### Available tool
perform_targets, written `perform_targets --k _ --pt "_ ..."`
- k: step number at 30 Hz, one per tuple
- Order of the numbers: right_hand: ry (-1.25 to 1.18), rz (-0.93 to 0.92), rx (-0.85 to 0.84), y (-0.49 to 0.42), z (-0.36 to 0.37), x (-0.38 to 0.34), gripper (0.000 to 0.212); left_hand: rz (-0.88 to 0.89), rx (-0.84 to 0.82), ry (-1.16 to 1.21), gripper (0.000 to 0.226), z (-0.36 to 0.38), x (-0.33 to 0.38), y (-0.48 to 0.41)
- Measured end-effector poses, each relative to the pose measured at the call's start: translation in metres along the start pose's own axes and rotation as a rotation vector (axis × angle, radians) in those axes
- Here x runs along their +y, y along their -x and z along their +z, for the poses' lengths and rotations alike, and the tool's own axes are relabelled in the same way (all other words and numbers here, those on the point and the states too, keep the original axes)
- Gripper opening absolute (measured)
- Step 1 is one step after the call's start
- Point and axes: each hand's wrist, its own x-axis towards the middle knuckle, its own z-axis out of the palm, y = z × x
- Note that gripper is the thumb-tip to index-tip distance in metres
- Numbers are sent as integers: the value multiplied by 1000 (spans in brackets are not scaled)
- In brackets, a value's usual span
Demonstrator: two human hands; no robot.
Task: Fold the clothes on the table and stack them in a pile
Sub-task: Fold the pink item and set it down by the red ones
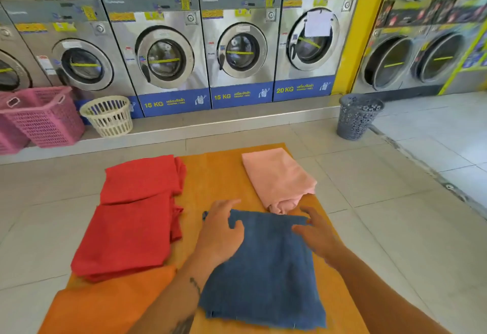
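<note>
Blue cloth (266, 267) looks soft, light, limp; our left hand (221, 231) and right hand (316, 236) rest spread on it, gripping nothing; we'd pinch the far corners.

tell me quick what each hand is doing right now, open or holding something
Left hand: open, fingers spread, resting on the far left part of the blue denim-like cloth.
Right hand: open, at the cloth's far right corner, gripping nothing.
</note>
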Motion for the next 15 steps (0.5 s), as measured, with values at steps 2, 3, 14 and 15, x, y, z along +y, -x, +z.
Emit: perform_targets --k 2,3,14,15 --pt "-57 24 -19 -16 -21 4 50 10 -39 -32 48 21 18 -16" --pt "-85 36 -22 -25 -30 6 49 18 -53 -49 48 30 25 -23" --pt "-482 264 -56 -116 -44 0 65 9 -86 -259 50 73 41 -89" --pt "-510 270 -48 -124 -40 -1 66 7 -92 -273 51 72 38 -97"
